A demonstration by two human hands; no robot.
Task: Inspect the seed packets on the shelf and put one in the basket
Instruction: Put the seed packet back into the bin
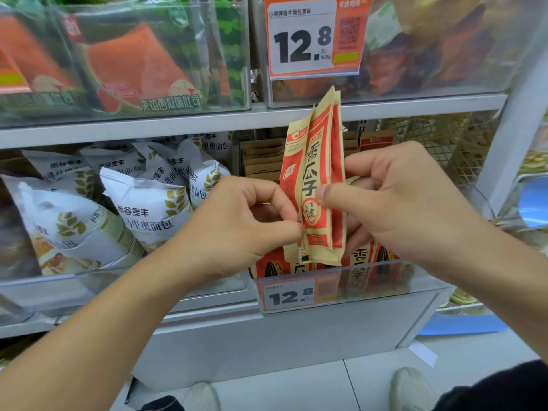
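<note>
Inspecting: left hand (243, 221) and right hand (394, 200) both pinch upright seed packets (314, 185) above the bin (355, 280). Next, one needs separating; no basket is visible.

Two hands are in view, the left hand (237, 226) and the right hand (394, 203), and between them they hold three seed packets (315, 185), fanned upright and overlapping. More seed packets (360, 262) stand in the clear bin below; their number cannot be told, since only their tops show. Two orange price tags show, a large price tag (315, 37) on the upper shelf and a small price tag (298, 295) on the bin front. About seven white bread bags (148, 212) lie piled to the left. Two shoes (410, 390) show on the floor.
</note>
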